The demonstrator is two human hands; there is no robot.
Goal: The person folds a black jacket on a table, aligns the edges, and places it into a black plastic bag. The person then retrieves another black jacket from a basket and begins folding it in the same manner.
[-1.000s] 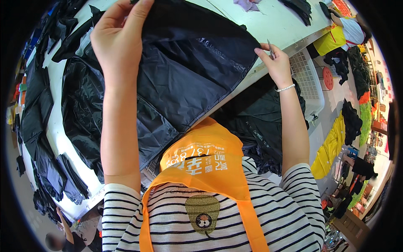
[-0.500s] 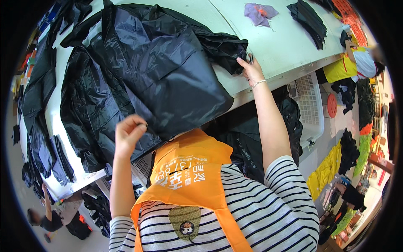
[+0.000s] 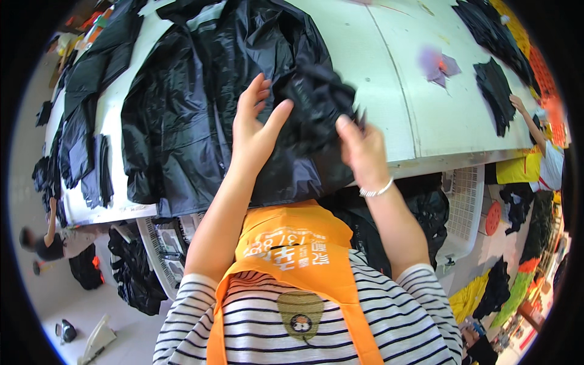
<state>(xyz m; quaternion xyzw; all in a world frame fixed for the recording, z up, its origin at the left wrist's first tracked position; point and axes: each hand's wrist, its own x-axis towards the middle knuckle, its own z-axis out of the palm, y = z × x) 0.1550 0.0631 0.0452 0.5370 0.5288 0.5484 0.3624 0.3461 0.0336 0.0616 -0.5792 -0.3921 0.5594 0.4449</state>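
A shiny black jacket lies spread on the white table in front of me. One of its sleeves is bunched up at the right side, blurred by motion. My right hand is closed at the sleeve's edge, its thumb against the cloth. Dark pointed tips, perhaps of small thread snips, stick up beside its fingers, too smeared to be sure. Just left of the bunched sleeve my left hand is open, thumb and fingers apart, with nothing in it.
Stacked black garments lie along the table's left side. At the right are a purple scrap and folded black pieces, touched by another person's hand. White plastic baskets stand under the table's front edge, by dark cloth.
The jacket now lies flatter, its front panel no longer lifted over. My left hand has moved up and right and opened. The sleeve is bunched closer in, with my right hand lower.
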